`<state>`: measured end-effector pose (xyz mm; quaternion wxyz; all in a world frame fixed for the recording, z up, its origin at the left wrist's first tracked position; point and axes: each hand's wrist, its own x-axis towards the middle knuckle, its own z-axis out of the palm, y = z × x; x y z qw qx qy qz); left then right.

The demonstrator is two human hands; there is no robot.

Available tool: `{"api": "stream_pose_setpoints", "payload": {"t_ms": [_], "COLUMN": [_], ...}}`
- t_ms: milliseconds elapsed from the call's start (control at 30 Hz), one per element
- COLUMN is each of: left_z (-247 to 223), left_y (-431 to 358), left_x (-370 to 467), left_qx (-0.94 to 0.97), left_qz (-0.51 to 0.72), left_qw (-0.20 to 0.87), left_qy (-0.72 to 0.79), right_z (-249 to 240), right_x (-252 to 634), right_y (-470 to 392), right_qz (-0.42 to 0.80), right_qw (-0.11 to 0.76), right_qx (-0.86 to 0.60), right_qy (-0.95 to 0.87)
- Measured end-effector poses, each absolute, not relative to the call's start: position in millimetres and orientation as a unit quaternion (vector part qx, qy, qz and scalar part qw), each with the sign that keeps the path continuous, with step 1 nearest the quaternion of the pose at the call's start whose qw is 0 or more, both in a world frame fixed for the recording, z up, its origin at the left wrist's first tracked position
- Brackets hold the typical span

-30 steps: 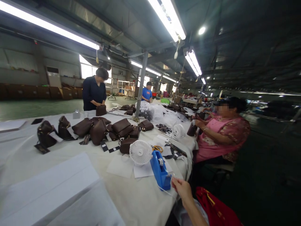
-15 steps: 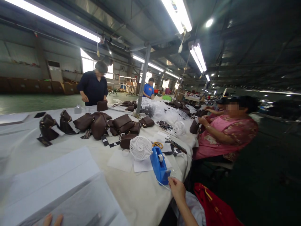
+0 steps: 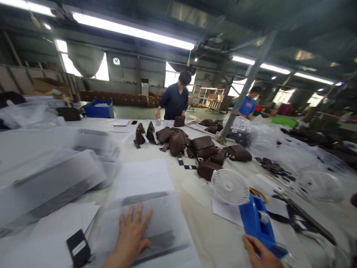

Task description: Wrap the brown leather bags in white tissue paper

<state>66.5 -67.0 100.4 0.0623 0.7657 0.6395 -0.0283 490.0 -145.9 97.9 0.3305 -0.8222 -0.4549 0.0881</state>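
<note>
My left hand (image 3: 132, 230) lies flat, fingers spread, on thin translucent paper wrapped over something dark and flat (image 3: 163, 242). Under its far end is a white sheet (image 3: 145, 175). At the lower right, my right hand (image 3: 260, 253) is closed in a pinch, thumb against fingers, beside the blue tape dispenser (image 3: 255, 217). Anything between those fingertips is too small to make out. A white fan (image 3: 230, 186) stands just behind the dispenser. To the left of my left hand lies a black tag with a white label (image 3: 79, 247).
Brown leather bags (image 3: 205, 147) are heaped across the middle of the table. More paper-wrapped pieces (image 3: 61, 182) are stacked on the left. Yellow-handled scissors (image 3: 258, 194) lie behind the dispenser. A person in dark clothes (image 3: 175, 100) stands at the far side, handling a bag.
My view has swung left, bringing the stacked wrapped pieces into sight. More of my left hand shows on the paper. My right hand has shifted to the near left side of the dispenser, still pinched.
</note>
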Motion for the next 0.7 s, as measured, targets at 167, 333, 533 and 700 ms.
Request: {"api": "stream_pose_setpoints", "payload": {"t_ms": [167, 333, 533, 700], "left_z": [108, 104, 92, 81], "left_y": [-70, -67, -63, -62], "left_x": [67, 65, 63, 60], "left_qx": [0.768, 0.773, 0.770, 0.781], "left_qz": [-0.022, -0.012, -0.017, 0.026], "left_qw": [0.073, 0.078, 0.076, 0.078], "left_qy": [0.636, 0.629, 0.633, 0.619], "right_z": [152, 180, 176, 159], "right_x": [377, 308, 257, 234], "right_y": [-75, -7, 52, 83], "right_qz": [0.190, 0.141, 0.029, 0.021], "right_qw": [0.251, 0.154, -0.075, -0.142], "right_qx": [-0.574, -0.396, -0.319, -0.334], "right_qy": [-0.756, -0.894, -0.944, -0.932]}}
